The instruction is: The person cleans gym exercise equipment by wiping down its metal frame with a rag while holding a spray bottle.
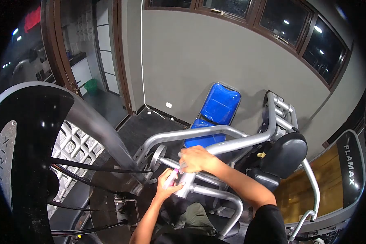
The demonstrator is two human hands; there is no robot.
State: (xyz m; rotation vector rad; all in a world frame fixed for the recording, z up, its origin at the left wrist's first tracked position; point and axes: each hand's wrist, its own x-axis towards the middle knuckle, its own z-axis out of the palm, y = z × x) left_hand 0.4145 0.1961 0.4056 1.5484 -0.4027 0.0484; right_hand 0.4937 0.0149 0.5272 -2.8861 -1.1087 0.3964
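Both of my hands are at the end of a thick silver tube [181, 192] on a gym machine. My left hand [165, 186] is closed around a small pink-and-white object [173, 177], whose kind I cannot make out. The thumb reaches across to the tube's side. Just above, my right hand [196, 158] curls over the top of the tube with its fingers bent. Something greyish shows under those fingers, too small to name. A silver round plate [157, 157] on a bar is just left of my hands.
Black cables [97, 166] run in from the left machine [32, 134]. A curved silver handle [232, 197] bends round at the lower right. Beyond are a blue bench [221, 103], a black padded seat [284, 154] and a panel marked PLAMAX [349, 162]. A doorway stands at left.
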